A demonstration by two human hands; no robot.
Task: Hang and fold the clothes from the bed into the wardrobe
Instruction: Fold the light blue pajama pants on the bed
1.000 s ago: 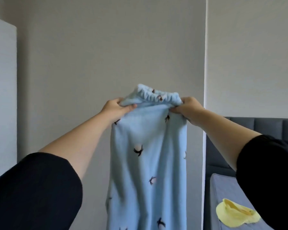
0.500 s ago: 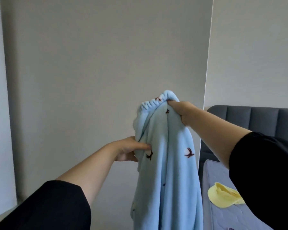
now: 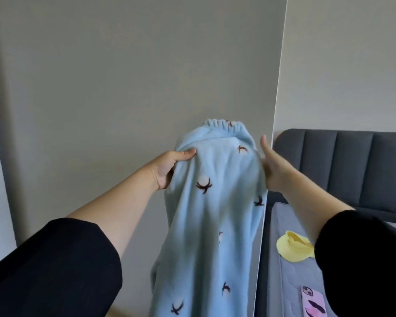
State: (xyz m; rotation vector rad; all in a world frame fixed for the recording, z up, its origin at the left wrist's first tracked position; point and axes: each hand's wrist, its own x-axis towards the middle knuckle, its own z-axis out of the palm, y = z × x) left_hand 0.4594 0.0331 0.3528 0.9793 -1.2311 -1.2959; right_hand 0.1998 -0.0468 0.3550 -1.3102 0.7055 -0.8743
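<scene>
The blue pants (image 3: 215,213) are up in the air, right in front of the person, between the two hands. They hang long-ways, straight down. The stretchy waistband (image 3: 224,124) is at the top and the legs drop out of the bottom of the picture, so the ends cannot be seen.

The left hand (image 3: 167,167) pinches the left side of the cloth just under the waistband, with the thumb on the front and the fingers tucked behind. The right hand (image 3: 272,170) is at the right side, at about the same height. Its thumb (image 3: 264,143) sticks up, off the cloth. Its fingers are hidden behind the pants (so it is not clear if they grip or only hold the cloth up).

Both hands are about as near to the pants, one on each side. A fold would likely bring one side across to the other.

Behind the pants is a big plain grey panel (image 3: 146,76). It may be part of the wardrobe, but that is hard to tell. The bed (image 3: 290,282) is to the right, with a yellow cloth (image 3: 293,247) and a phone (image 3: 312,303) lying on it.
</scene>
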